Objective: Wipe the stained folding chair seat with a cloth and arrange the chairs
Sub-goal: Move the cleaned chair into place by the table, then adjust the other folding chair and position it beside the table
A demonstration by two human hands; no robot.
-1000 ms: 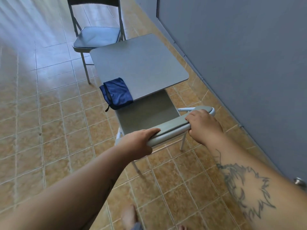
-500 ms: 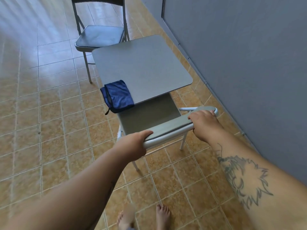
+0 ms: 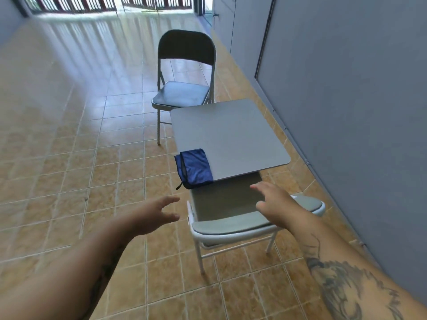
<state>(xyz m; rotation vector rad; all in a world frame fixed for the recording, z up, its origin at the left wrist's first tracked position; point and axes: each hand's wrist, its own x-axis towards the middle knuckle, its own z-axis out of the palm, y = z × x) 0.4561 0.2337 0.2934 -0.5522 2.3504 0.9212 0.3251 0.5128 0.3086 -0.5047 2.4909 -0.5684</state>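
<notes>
Fingers (image 3: 258, 188) of your right hand (image 3: 275, 204) spread above the chair (image 3: 231, 227) back; your left hand (image 3: 152, 213) hangs open beside it, cloth (image 3: 194, 168) just beyond.

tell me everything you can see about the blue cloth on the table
The blue cloth is a dark blue, slightly shiny fabric, folded into a rough rectangle with a darker hem along its left side and a small dark tag or loop hanging from its lower left corner. It lies flat on the near left corner of the grey table, overhanging the edge a little. Nothing else touches it; both hands are open, nearer the camera and clear of it.
</notes>
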